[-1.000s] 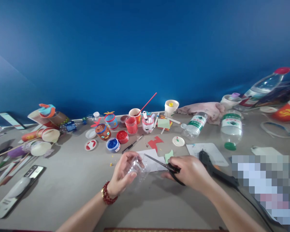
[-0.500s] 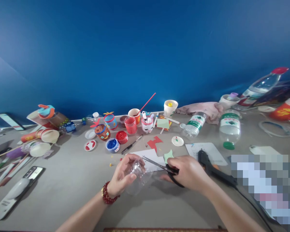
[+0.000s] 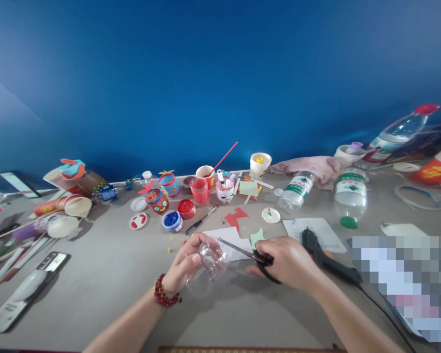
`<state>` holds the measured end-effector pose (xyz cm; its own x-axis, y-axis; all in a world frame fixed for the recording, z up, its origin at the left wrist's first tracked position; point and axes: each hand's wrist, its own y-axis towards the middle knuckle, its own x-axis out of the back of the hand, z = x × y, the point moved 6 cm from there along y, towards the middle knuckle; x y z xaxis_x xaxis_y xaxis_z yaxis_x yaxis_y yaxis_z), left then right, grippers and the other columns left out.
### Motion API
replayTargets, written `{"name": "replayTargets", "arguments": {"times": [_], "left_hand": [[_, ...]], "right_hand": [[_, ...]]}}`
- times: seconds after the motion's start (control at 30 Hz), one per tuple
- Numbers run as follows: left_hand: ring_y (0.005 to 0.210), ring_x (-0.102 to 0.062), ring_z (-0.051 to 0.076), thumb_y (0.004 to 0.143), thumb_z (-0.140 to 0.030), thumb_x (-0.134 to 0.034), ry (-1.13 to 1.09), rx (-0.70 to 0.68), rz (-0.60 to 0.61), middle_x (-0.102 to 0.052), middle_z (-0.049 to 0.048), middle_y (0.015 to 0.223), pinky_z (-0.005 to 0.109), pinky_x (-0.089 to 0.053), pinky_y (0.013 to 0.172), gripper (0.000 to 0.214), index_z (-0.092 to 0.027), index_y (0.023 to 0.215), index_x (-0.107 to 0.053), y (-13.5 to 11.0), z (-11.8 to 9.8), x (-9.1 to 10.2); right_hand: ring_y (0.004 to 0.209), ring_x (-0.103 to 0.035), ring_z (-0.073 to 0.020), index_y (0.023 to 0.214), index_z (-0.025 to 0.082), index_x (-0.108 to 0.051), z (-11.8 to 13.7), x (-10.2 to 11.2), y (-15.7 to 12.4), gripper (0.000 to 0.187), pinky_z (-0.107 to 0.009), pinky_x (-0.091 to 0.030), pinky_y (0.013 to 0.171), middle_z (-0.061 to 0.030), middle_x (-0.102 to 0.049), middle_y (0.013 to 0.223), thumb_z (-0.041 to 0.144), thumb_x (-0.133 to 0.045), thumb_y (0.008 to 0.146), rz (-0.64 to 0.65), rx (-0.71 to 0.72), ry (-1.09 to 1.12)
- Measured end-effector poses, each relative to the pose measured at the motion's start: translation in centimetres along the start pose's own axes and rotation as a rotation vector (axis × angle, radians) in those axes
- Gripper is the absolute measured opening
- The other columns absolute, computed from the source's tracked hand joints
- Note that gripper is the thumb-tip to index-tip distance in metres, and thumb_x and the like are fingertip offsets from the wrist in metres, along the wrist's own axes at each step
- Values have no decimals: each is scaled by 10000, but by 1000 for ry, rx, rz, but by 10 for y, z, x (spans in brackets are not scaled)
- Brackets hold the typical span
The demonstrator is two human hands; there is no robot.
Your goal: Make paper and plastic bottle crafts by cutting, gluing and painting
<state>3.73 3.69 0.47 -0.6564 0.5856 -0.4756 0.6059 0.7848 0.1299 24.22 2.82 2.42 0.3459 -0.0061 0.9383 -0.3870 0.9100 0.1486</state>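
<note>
My left hand [image 3: 185, 262], with a red bead bracelet on the wrist, is wrapped round a clear plastic bottle piece [image 3: 208, 268] just above the grey table [image 3: 106, 279]. My right hand [image 3: 284, 262] grips black-handled scissors [image 3: 248, 254]. Their blades point left and reach the rim of the clear piece. Beneath both hands lie white paper sheets [image 3: 224, 238] and red and green paper scraps [image 3: 236, 215].
Paint pots in blue [image 3: 172, 220] and red [image 3: 186, 208], decorated cups and a brush cup [image 3: 206, 175] stand behind. Two water bottles [image 3: 351, 196] lie at the right. A black glue gun [image 3: 325, 260] lies beside my right hand. Paper cups and a packaged item [image 3: 27, 289] sit at left.
My left hand has turned the clear piece and tilted it lower, toward me. The scissors have moved slightly left, closer to the rim of the piece.
</note>
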Motion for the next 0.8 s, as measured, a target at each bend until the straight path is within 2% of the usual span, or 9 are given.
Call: {"name": "replayTargets", "arguments": {"times": [0.2, 0.43, 0.8], "left_hand": [[843, -641, 233, 825, -437, -648, -7, 53, 10, -618, 110, 1007, 323, -540, 641, 393, -167, 1095, -558, -2, 7, -5], [795, -648, 228, 826, -481, -623, -125, 64, 57, -606, 106, 1000, 296, -558, 534, 401, -182, 1081, -543, -1, 12, -7], [789, -692, 234, 855, -457, -589, -187, 99, 132, -623, 119, 1025, 293, -575, 523, 370, -168, 1080, -536, -1, 14, -7]], "right_hand": [[529, -556, -156, 615, 203, -586, 3, -4, -1, 423, -265, -245, 527, -8, -639, 557, 587, -649, 783, 33, 11, -12], [503, -525, -143, 581, 205, -553, 3, -2, 0, 429, -255, -258, 525, -5, -616, 532, 559, -623, 814, 17, 32, 40], [508, -525, -140, 591, 203, -547, 4, -1, -1, 400, -261, -248, 529, 3, -615, 537, 525, -632, 812, 22, 45, 26]]}}
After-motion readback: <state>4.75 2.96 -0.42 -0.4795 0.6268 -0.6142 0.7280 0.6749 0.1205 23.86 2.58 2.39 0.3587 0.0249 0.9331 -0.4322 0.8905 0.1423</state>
